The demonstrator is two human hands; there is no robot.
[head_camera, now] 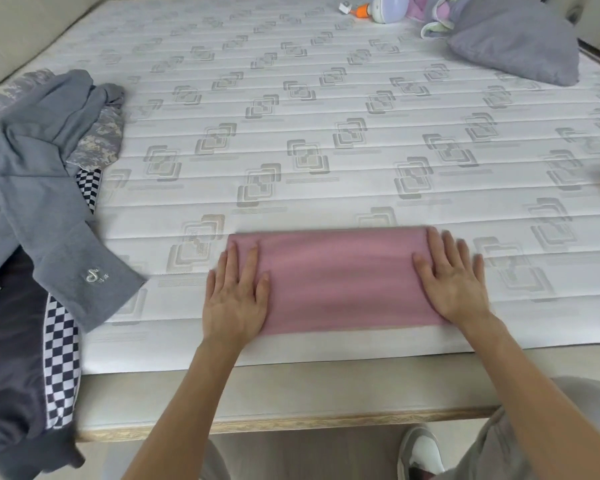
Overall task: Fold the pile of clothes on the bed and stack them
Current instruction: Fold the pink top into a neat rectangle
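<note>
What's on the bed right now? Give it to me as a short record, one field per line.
surface: mattress, bare
item being folded: pink cloth, folded into a flat rectangle near the front edge
left hand: flat, palm down on the cloth's left end
right hand: flat, palm down on the cloth's right end
unfolded pile: at left, grey top over camouflage and checkered pieces
far right corner: grey pillow
stack: none visible yet
</note>
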